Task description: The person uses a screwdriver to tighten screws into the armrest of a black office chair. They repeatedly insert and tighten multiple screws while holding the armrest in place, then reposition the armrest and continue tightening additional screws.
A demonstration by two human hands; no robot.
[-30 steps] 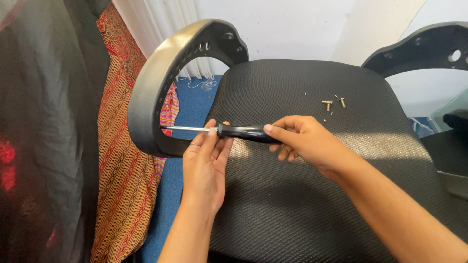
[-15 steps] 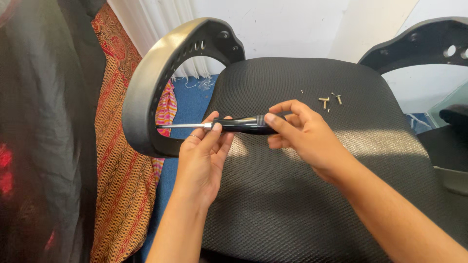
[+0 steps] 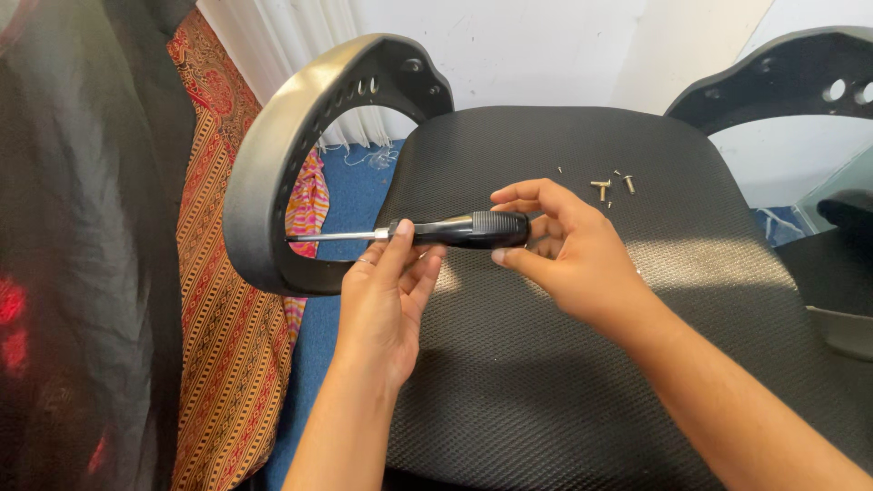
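Observation:
A black-handled screwdriver (image 3: 459, 230) lies level, its metal shaft pointing left into the inner side of a grey looped chair armrest (image 3: 273, 155). My left hand (image 3: 386, 300) steadies the shaft end of the handle with fingertips. My right hand (image 3: 568, 250) loosely curls around the handle's butt end, fingers partly spread. Both hands hover over the black mesh chair seat (image 3: 591, 364).
Several small brass screws (image 3: 605, 186) lie on the seat's far side. A second black armrest (image 3: 782, 77) rises at the right. Red patterned cloth (image 3: 227, 345) and a dark covering (image 3: 82, 255) hang left, above blue floor (image 3: 350, 191). White wall behind.
The right hand has loosened and shifted along the handle's end, as if turning it. The left hand stays at the shaft end. The view has crept slightly closer.

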